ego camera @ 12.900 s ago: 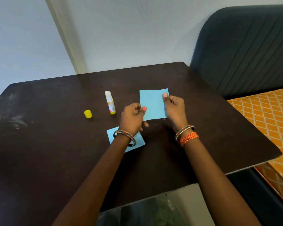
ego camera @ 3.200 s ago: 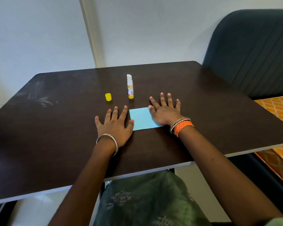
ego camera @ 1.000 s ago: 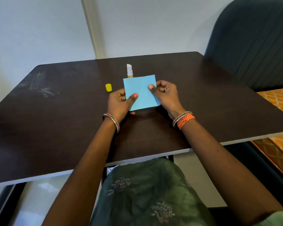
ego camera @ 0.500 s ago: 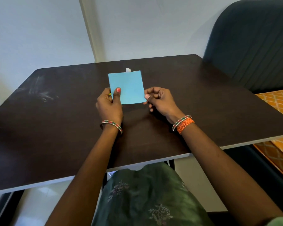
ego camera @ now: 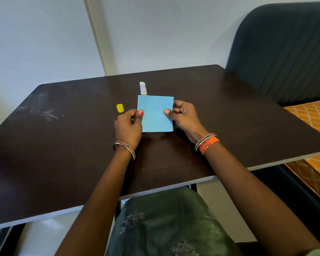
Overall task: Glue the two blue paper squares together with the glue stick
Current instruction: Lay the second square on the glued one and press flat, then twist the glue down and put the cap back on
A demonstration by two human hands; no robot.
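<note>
I saw both hands pinching the blue paper above the table: left hand on its left edge, right hand opposite, w/ glue stick behind.

The paper square is matt blue paper, flat and smooth. The table has a dark, low-sheen top marked with pale smudges. The glue stick and yellow cap look like smooth plastic. The chair is dark ribbed upholstery.
</note>
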